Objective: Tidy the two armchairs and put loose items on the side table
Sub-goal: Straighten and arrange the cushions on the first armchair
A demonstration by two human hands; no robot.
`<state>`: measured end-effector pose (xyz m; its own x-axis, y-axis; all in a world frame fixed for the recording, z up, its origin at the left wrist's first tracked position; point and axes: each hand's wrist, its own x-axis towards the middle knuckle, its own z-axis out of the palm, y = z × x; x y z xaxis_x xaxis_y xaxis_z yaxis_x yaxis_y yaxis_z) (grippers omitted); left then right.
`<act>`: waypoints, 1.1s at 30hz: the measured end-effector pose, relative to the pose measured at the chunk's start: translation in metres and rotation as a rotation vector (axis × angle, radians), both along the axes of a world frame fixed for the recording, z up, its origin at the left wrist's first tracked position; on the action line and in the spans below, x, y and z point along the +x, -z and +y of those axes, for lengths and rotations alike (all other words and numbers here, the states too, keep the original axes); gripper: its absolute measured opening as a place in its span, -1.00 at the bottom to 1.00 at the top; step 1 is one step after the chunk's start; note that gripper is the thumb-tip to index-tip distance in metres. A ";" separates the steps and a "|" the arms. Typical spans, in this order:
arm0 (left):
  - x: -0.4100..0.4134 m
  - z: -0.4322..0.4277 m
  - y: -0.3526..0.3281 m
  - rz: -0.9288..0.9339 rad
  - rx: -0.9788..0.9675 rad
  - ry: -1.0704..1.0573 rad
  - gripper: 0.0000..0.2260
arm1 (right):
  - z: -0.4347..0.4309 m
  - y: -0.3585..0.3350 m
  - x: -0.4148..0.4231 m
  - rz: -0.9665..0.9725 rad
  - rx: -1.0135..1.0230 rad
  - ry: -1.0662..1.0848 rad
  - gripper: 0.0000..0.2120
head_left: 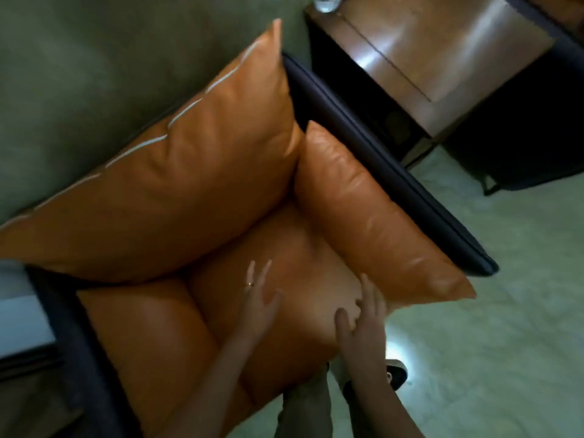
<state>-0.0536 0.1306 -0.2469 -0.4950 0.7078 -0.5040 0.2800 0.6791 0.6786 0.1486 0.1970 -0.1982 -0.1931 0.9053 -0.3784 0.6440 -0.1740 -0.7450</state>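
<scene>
Armchair (142,343), near left: cushions in place, no loose items visible. Left grip (259,300) and right grip (363,324), fingers spread, empty, hover over its seat. Desk (442,58), far right, carries a glass (325,3). Second armchair unseen.

The back cushion (177,197) is coloured orange, and a thin, broken white line is seen along its top edge. The seat cushion (151,336) and side cushion (373,216) are orange too. The armchair frame (379,159) is dark blue, almost black. The counter (442,58) is shiny brown. The wall (79,74) is grey-green and the floor (505,311) pale green. A gold ring (250,284) and a black-and-white shoe (396,376) are seen.
</scene>
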 end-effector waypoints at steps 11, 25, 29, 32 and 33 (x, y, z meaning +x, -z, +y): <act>-0.134 -0.066 -0.074 0.257 0.198 -0.335 -0.48 | 0.049 -0.037 -0.199 -0.005 0.218 -0.784 -0.37; -0.322 0.035 -0.073 0.544 0.008 -0.142 -0.59 | 0.132 -0.031 -0.464 -0.206 0.552 -1.316 -0.52; -0.333 0.039 -0.039 0.584 -0.217 -0.021 -0.50 | 0.189 0.003 -0.444 -0.403 0.633 -1.512 -0.46; -0.345 0.029 -0.027 0.721 -0.253 -0.059 -0.46 | 0.242 0.014 -0.425 -0.470 0.728 -1.426 -0.43; -0.353 0.023 -0.025 0.745 -0.280 -0.072 -0.45 | 0.260 0.016 -0.418 -0.486 0.760 -1.383 -0.42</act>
<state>-0.4069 0.1535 -0.2216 -0.8114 0.5572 -0.1764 0.5415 0.8303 0.1318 -0.2691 0.4565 -0.2137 -0.9636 0.1536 -0.2188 0.1749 0.9812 -0.0812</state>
